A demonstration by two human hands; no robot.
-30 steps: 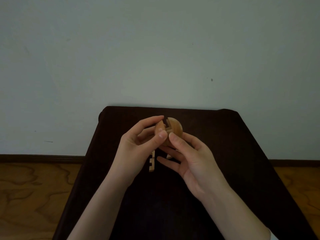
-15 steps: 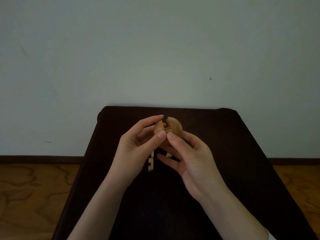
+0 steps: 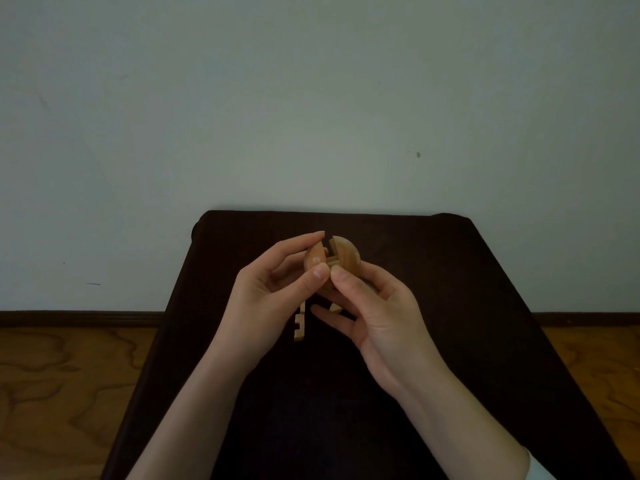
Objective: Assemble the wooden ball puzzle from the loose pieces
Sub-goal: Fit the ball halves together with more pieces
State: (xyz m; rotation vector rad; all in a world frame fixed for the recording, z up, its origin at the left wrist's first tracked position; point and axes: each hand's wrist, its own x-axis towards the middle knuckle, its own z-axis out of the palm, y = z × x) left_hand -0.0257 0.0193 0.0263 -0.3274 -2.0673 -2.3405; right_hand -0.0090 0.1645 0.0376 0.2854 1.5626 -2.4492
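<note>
A partly built wooden ball (image 3: 341, 258) is held above the dark table (image 3: 450, 306), with an open slot showing in its top. My left hand (image 3: 273, 292) pinches its left segment between forefinger and thumb. My right hand (image 3: 377, 317) grips the ball's right side and underside, thumb against the front. A notched loose piece (image 3: 300, 323) lies on the table below my left hand. A second small piece (image 3: 335, 308) shows between my right fingers, mostly hidden.
The table stands against a pale wall (image 3: 311, 98). Wooden floor (image 3: 69, 393) lies to both sides, with a dark skirting board along the wall's foot.
The left segment of the ball has shifted a little outward, so the slot at the top looks wider. Both hands stay in nearly the same place.
</note>
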